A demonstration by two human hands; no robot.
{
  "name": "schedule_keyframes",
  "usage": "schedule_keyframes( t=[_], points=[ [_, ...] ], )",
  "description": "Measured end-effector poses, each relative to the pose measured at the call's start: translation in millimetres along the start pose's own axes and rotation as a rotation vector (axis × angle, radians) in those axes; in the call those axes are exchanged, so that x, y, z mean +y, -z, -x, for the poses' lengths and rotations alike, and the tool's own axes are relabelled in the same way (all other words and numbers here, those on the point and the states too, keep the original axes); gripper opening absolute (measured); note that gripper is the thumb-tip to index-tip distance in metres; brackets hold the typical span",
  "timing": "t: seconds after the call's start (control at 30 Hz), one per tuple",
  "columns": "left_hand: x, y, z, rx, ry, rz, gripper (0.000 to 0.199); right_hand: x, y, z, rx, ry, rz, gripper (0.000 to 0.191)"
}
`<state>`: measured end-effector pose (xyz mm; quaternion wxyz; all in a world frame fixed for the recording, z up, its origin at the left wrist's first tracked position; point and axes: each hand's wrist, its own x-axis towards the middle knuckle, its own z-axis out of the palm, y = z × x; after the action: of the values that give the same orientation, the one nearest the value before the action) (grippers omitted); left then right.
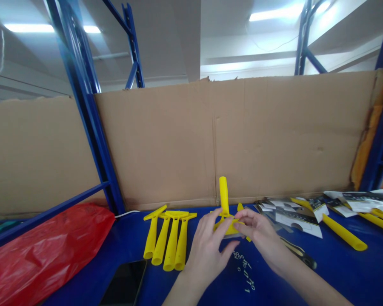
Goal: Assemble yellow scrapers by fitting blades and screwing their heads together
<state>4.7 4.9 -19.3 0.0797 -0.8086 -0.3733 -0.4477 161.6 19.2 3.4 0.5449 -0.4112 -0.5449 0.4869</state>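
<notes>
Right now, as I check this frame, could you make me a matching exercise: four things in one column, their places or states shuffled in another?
Things
1. Yellow plastic T-shaped tool with its handle pointing up
2. Four yellow plastic T-shaped tools in a row
3. Shiny red plastic bag
4. Flat black rectangular phone

Places or states
A. Cut off by the picture's left edge
B. Lying with its dark screen up
C. Between the left hand and the right hand
D. Side by side, handles toward the wearer

Pairs: 1-C, 2-D, 3-A, 4-B
</notes>
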Motion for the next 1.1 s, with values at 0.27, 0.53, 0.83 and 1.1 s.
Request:
schedule_keyframes(
  t=[0.27, 0.53, 0.83, 1.1],
  points=[
    [-2, -1.0, 2, 0.118, -0.308, -0.254, 0.04, -7, -6, 11, -0.044, -0.015, -0.074, 0.021],
    [-3, -1.2, 3, 0.12, -0.262, -0.212, 0.044, -7, -9, 10, -0.027, 0.042, -0.011, 0.027],
    [-4, 0.0, -1, 0.106, -0.173, -0.054, 0.033, -7, -9, 8, -0.031, 0.066, 0.006, 0.034],
    [-6, -2.9, 0, 0.098, -0.081, -0.051, 0.038, 6, -6, 8, -0.009, -0.003, -0.114, 0.024]
  ],
)
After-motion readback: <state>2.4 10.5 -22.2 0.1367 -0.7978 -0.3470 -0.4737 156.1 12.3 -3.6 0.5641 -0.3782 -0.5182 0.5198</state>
